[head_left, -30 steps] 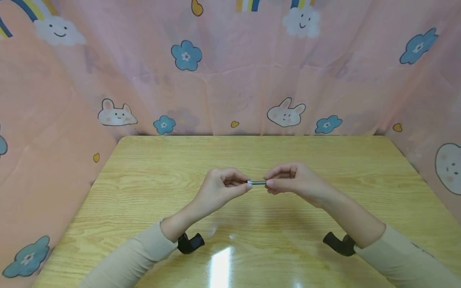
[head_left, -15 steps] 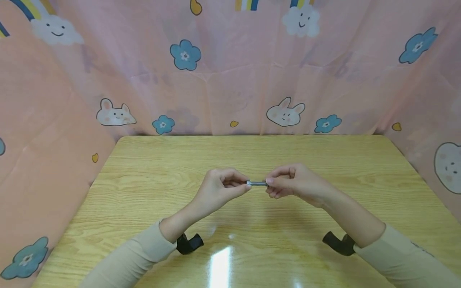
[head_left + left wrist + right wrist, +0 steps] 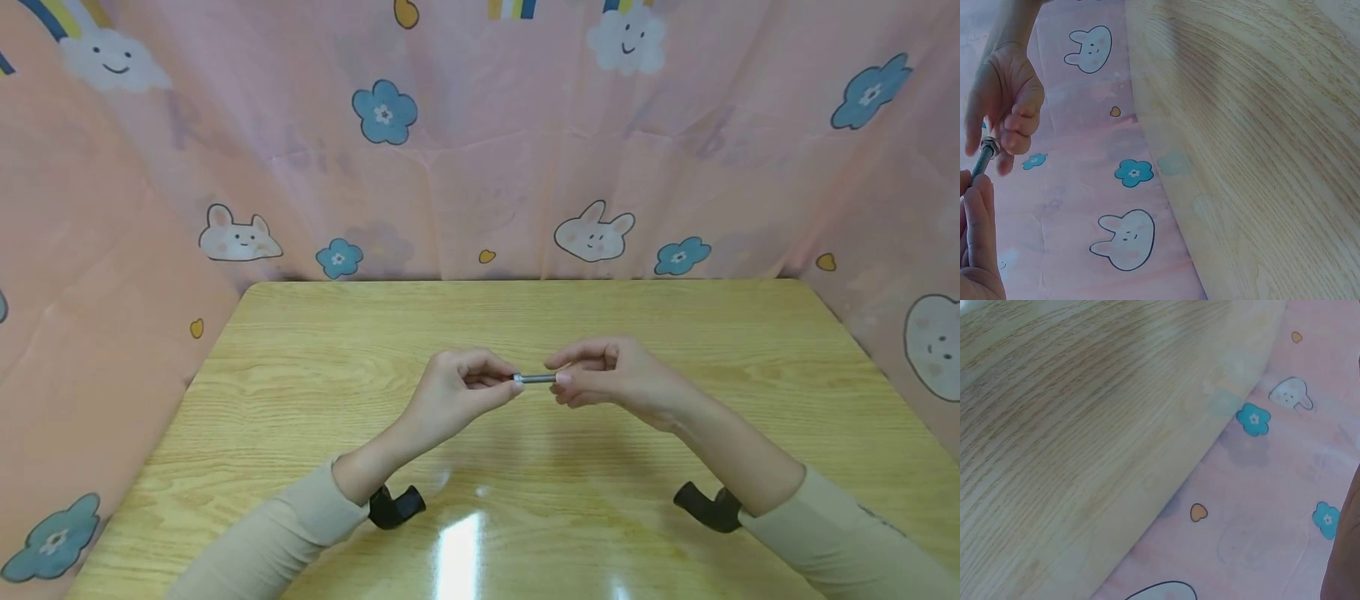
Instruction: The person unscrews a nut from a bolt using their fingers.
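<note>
A metal bolt (image 3: pixel 537 378) is held level above the table, between the two hands. My left hand (image 3: pixel 457 387) pinches its head end between thumb and fingers. At the other end, a hex nut (image 3: pixel 990 145) sits on the thread in the left wrist view. My right hand (image 3: pixel 607 375) is at that nut, thumb tip against the bolt's end in the head view. Its index finger is lifted away, and the remaining fingers bend loosely below. In the right wrist view only an edge of skin (image 3: pixel 1344 550) shows; the bolt is out of that view.
The light wood-grain table (image 3: pixel 360 317) lies under both hands. Behind it and at its sides hangs a pink curtain (image 3: pixel 465 183) with rabbits, clouds and blue flowers. Dark wrist-worn devices, the left one (image 3: pixel 395 507) and the right one (image 3: pixel 707 507), hang below the sleeves.
My right thumb and index finger came together at the bolt's end half a second ago; now the index finger has lifted away again. The left hand keeps its place.
</note>
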The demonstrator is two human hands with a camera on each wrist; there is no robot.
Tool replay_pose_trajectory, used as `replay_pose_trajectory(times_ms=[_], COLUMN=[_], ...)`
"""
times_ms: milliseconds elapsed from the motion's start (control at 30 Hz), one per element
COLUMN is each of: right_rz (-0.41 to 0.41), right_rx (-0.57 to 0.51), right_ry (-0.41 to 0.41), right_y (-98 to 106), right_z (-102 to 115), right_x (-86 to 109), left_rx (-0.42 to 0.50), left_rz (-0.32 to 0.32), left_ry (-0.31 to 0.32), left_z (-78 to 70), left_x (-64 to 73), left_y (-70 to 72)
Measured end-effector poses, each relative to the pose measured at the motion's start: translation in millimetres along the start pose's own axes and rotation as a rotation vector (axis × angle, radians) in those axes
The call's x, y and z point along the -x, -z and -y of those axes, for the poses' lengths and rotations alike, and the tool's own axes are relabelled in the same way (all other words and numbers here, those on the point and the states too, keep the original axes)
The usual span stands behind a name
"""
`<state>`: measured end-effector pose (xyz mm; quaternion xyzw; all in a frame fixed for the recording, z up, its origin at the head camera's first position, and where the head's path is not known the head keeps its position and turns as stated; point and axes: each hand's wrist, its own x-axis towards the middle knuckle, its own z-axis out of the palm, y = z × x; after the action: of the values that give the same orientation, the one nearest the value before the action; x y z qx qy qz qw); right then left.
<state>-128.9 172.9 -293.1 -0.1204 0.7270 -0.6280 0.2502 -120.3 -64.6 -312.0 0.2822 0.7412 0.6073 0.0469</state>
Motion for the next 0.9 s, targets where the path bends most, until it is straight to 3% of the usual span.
replay_pose_trajectory(times_ms=[400, 900], right_rz=[-0.02, -0.014], right_rx=[0.002, 0.029], right_ry=[0.043, -0.012], right_y=[0.8, 2.4], right_z=[-1.7, 2.8], right_x=[1.8, -1.0], left_rx=[-0.002, 0.008], left_rz=[0.017, 0.004], left_ry=[-0.025, -0.033], left_z=[0.4, 1.8], left_x=[0.9, 0.4], left_y=[0.3, -2.1])
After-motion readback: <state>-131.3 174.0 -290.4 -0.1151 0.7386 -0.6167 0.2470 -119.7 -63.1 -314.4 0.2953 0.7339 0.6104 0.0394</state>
